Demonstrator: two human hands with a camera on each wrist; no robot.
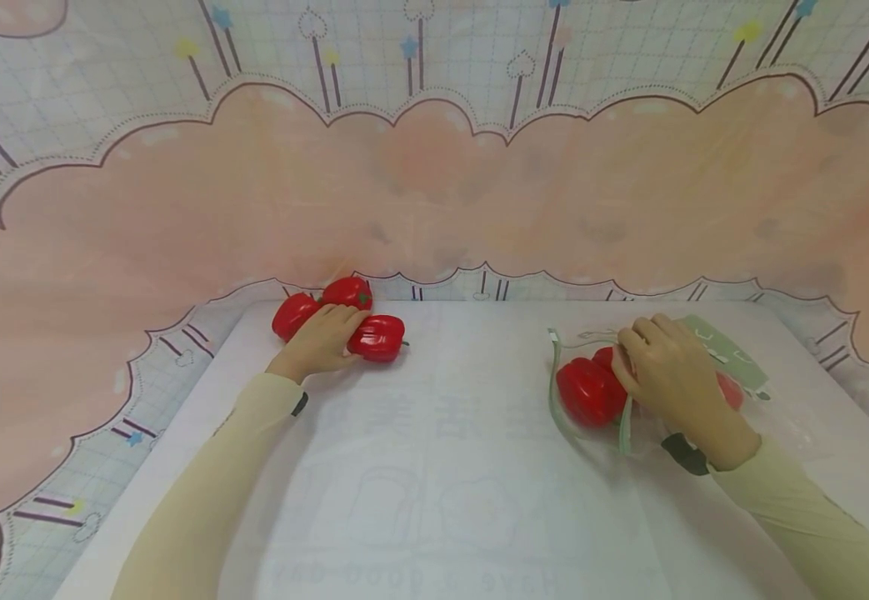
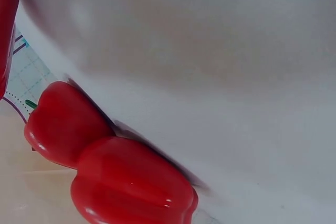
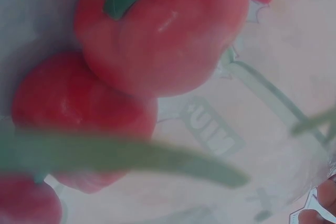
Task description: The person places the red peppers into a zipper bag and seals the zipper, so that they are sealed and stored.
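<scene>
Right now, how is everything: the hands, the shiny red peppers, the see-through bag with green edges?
Left hand, gripping a glossy red bell pepper
Held pepper, whole where visible
Two other glossy red bell peppers, lying beside each other
Right hand, gripping the clear plastic bag with green edges
Bag, mouth open
Glossy red bell peppers at the bag, partly hidden
</scene>
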